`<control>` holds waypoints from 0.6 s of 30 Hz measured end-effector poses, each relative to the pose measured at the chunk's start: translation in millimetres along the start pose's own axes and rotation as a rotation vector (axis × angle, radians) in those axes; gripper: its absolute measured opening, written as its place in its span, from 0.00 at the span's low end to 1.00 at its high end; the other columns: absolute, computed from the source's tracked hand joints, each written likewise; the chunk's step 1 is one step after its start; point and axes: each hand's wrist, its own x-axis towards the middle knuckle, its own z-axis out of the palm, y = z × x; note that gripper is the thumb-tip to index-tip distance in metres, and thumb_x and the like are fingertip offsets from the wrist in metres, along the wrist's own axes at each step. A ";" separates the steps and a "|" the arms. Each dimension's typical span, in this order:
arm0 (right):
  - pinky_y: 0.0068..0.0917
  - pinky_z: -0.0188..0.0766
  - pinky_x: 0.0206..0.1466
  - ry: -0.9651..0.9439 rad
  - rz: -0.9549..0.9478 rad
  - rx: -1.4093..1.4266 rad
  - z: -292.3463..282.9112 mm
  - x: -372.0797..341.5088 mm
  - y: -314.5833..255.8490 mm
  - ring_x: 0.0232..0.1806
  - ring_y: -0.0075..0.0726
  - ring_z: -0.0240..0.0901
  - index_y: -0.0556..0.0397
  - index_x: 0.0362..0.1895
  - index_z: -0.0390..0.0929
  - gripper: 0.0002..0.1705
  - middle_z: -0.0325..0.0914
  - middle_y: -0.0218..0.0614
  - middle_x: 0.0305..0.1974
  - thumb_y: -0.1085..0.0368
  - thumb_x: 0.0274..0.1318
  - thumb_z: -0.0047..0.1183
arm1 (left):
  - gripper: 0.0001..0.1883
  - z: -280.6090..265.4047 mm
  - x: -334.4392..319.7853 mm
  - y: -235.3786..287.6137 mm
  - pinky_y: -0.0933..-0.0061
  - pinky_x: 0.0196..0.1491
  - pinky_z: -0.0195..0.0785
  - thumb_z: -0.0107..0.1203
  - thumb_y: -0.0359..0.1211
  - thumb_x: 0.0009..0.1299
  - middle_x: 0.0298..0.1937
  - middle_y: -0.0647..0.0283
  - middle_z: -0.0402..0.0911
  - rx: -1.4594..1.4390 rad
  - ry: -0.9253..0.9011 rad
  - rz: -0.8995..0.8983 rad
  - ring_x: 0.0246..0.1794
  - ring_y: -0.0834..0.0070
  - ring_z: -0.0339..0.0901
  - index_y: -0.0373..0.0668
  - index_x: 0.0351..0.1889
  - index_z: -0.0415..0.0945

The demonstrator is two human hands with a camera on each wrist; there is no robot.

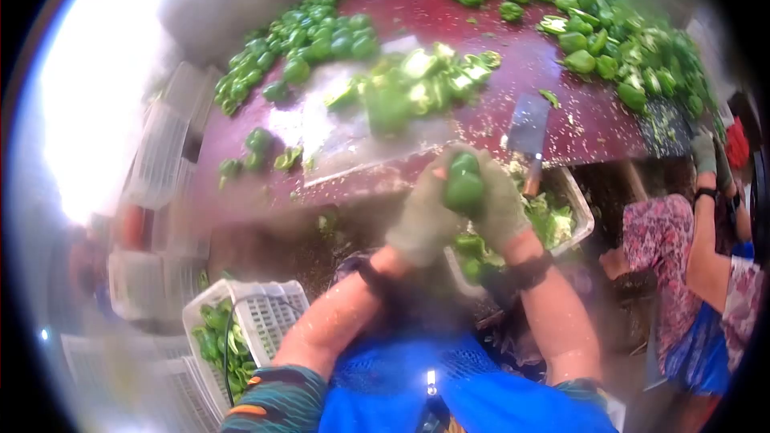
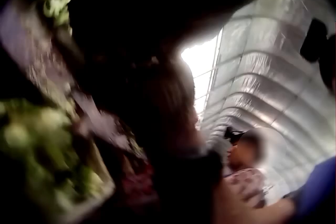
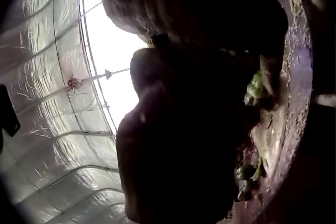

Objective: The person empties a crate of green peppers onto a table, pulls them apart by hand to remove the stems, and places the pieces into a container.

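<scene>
In the head view a whole green pepper [image 1: 464, 183] is held between two gloved hands over the near table edge. The left hand [image 1: 423, 212] grips its left side, the right hand [image 1: 499, 202] its right side. A cleaver [image 1: 528, 125] lies on the red table just beyond the right hand, its wooden handle over the edge. Cut pepper pieces [image 1: 429, 80] are heaped beyond the hands. In the left wrist view the hand is dark and blurred; in the right wrist view the hands [image 3: 178, 129] are dark shapes and the pepper cannot be made out.
Piles of green peppers [image 1: 317, 36] line the left, far and right sides of the table [image 1: 393, 4]. A crate [image 1: 579, 207] with pieces stands below the right hand, another white crate [image 1: 277, 321] at lower left. Another person's gloved hand [image 1: 704, 152] is at the right.
</scene>
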 end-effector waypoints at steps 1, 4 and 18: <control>0.29 0.75 0.46 0.028 -0.035 -0.231 -11.7 6.7 5.0 0.45 0.29 0.74 0.50 0.58 0.73 0.21 0.76 0.30 0.45 0.52 0.68 0.49 | 0.43 -8.5 4.8 -17.7 0.76 0.57 0.73 0.58 0.15 0.54 0.62 0.58 0.73 -0.145 -0.076 -0.118 0.56 0.67 0.76 0.46 0.71 0.61; 0.29 0.76 0.39 0.214 -0.025 -0.490 -56.5 24.5 11.4 0.41 0.27 0.74 0.51 0.57 0.73 0.22 0.75 0.29 0.43 0.53 0.66 0.52 | 0.40 -84.8 -13.4 4.6 0.78 0.45 0.73 0.62 0.19 0.57 0.51 0.63 0.77 0.070 0.240 -0.186 0.46 0.78 0.75 0.47 0.70 0.64; 0.28 0.79 0.37 0.171 0.220 -0.571 -35.3 12.8 17.3 0.36 0.29 0.75 0.56 0.53 0.75 0.19 0.78 0.32 0.37 0.60 0.63 0.55 | 0.28 -370.2 -302.0 -51.1 0.64 0.55 0.72 0.64 0.36 0.59 0.48 0.45 0.84 1.265 0.639 -0.940 0.48 0.58 0.82 0.29 0.56 0.76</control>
